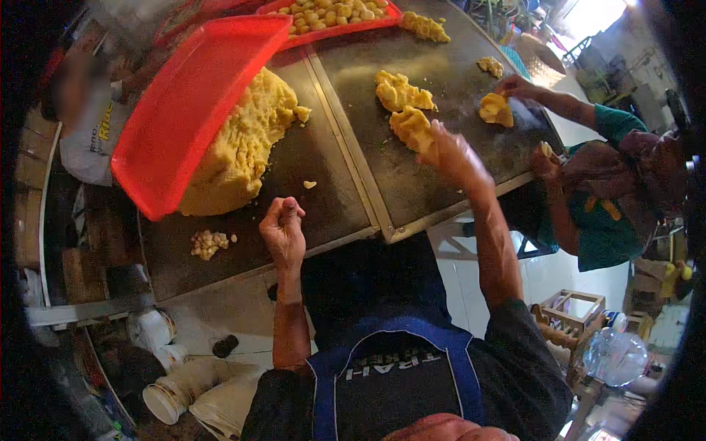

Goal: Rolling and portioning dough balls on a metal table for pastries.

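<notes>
My left hand [284, 229] is raised near the table's front edge, its fingers curled closed with the thumb on top. Whatever it may hold is hidden. My right hand [457, 163] reaches over the right part of the table, smeared by motion. Its fingertips are at the near edge of a yellow dough lump [410, 126], and I cannot tell whether they grip it. Another torn dough lump [397, 91] lies just behind that one. To the left, a large yellow dough mass [254, 140] sits partly hidden by a tilted red tray [195, 103]. One small dough bit [309, 184] lies between.
A red tray of round dough balls [338, 13] stands at the back. Small pale pieces [210, 244] lie front left. A co-worker's hand [518, 87] touches dough [496, 109] at the right. Another person [84, 125] is at the left. A metal strip [346, 140] divides the table [323, 213].
</notes>
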Tool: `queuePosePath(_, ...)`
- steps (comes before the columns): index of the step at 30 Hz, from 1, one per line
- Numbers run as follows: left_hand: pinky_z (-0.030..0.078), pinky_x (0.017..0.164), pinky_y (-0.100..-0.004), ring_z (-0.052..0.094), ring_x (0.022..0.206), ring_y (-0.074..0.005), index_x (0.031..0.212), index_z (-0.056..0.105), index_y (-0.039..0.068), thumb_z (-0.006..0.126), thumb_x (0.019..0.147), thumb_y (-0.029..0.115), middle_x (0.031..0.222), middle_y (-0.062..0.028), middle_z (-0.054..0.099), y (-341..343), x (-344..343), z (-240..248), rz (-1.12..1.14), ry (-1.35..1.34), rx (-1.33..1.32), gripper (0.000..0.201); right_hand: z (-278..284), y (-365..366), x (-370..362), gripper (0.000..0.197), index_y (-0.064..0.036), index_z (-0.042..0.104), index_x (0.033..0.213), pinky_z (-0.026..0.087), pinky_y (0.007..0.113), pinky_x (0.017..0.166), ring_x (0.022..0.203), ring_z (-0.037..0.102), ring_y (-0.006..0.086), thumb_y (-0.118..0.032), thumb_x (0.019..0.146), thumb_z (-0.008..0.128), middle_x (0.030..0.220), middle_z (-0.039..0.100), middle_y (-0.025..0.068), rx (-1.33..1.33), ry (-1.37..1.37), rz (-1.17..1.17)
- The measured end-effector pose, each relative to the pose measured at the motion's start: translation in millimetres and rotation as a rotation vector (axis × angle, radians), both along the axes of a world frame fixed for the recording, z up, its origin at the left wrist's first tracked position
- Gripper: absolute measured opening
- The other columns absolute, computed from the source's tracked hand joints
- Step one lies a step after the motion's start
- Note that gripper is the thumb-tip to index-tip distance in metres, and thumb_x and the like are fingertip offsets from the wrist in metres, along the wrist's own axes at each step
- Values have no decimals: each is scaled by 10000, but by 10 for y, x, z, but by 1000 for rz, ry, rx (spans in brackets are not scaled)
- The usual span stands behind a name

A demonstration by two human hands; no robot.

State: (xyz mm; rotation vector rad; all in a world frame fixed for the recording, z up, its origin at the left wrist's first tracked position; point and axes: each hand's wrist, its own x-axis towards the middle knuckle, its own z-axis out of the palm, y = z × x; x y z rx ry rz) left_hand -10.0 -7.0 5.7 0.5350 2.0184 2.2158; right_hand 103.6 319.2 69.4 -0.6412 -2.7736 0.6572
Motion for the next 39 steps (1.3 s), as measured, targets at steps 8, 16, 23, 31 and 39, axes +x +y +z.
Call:
queuePosePath(8,468,635,-275,495,695,-113,829,608,51,714,967,228,757,-6,539,417,-129,-209,-66,436,-100,248,-458,-129,307,566,33,455,1421,526,454,971,1159,626,434,-186,944,667,1300,607,284,494,313,25)
queuePosePath(16,454,642,-255,522,684,-68,871,665,42,706,982,269,761,-1,614,404,-65,-156,-239,362,-140,256,-362,-28,364,455,33,510,1376,524,478,943,1125,626,455,-143,968,608,1170,672,274,221,61,-76)
queuePosePath(23,440,627,-291,513,677,-84,829,651,33,671,994,367,736,-4,565,379,-63,-74,-232,399,-202,372,-600,-123,492,325,35,580,1249,484,479,991,1176,562,511,-107,957,569,1203,657,254,379,426,-218)
queuePosePath(31,430,633,-289,523,650,-117,708,589,8,579,1014,505,780,-30,589,289,-144,-442,-292,48,-38,583,-484,60,581,257,-3,537,1011,504,545,818,997,627,447,-228,946,642,1048,629,246,262,519,-13)
queuePosePath(39,419,478,-260,522,551,-45,862,725,32,649,1009,378,654,-4,616,441,45,-93,-412,56,1,383,-260,60,670,593,9,529,1399,495,464,965,1144,627,419,-261,910,729,1273,632,258,30,252,-104)
